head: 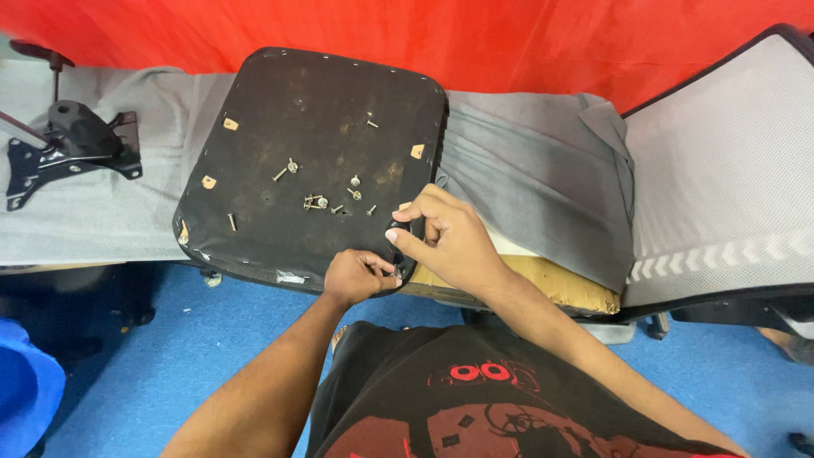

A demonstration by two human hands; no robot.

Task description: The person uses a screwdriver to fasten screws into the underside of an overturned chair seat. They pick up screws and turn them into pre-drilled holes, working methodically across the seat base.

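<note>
An upturned chair seat [309, 161] lies flat on a low bench draped in grey cloth [526, 161], its dark board underside facing up, which keeps the near edge within reach of the person seated in front. Loose screws [318, 199] are scattered across the middle of the board, apparently set there so they stay together and do not roll off. The left hand [356, 276] is pinching the black fabric at the seat's near right corner [398, 259], fingers pressed together on something small; what exactly it grips is too small to tell. The right hand [449, 242] curls over the same corner, thumb and forefinger pinching the edge, seemingly steadying it. A black metal chair mechanism [68, 148] rests at the far left of the bench, well apart. A grey mesh chair back [721, 178] leans at the right. Blue floor [170, 356] below, red backdrop [509, 42] behind.
</note>
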